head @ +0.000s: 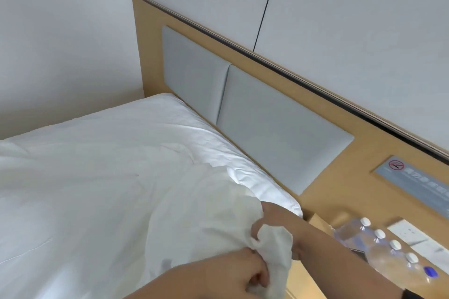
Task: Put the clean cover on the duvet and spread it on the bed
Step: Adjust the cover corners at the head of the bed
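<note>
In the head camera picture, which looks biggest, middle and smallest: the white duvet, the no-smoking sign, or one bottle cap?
1. White duvet, far the biggest.
2. No-smoking sign on the headboard.
3. Bottle cap, smallest.

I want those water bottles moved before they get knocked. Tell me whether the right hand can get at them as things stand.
Probably yes, though not at once: the right hand grips a bunched corner of the duvet, so it must let go first. The bottles stand just beside its forearm on the bedside shelf, with nothing between.
</note>
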The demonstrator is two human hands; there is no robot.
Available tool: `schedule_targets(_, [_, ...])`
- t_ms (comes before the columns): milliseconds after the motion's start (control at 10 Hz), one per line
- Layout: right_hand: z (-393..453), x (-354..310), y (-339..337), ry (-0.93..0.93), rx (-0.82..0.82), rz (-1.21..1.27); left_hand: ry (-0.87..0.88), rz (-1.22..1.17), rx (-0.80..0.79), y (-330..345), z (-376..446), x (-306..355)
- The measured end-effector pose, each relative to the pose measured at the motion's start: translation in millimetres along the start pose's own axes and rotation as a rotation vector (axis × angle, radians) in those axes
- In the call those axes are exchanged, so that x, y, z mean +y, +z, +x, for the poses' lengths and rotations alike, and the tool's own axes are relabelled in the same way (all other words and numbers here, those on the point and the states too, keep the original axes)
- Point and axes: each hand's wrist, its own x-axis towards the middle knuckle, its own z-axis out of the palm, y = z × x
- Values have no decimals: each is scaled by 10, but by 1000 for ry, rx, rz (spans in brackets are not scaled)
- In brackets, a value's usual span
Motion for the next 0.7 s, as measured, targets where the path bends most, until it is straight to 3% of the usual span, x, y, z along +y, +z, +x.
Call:
schedule_targets(100, [-487, 305, -18, -82, 76, 55, 41, 717, 338, -124, -128, -170])
schedule_targets(200, [-877, 655, 9, -128, 24, 198, 42, 574, 634, -425, -107, -4])
schedule_targets(300, [-1162, 763, 128, -124, -22, 203, -37, 859, 727, -790, -27, 36])
schedule_targets(400, [-1310, 798, 149, -136, 2, 225, -229, 1146, 536, -1062, 123, -144])
schedule_targets(500, [-1365, 777, 123, -141, 5, 311, -282, 1218, 497, -1157, 270, -353])
schedule_targets(600, [-1304, 825, 12, -113, 6, 363, -178, 1187, 789, -1291, 297, -366])
schedule_targets(700, [-1222, 946, -127, -45, 32, 476, -88, 968, 1121, -1463, 245, -168])
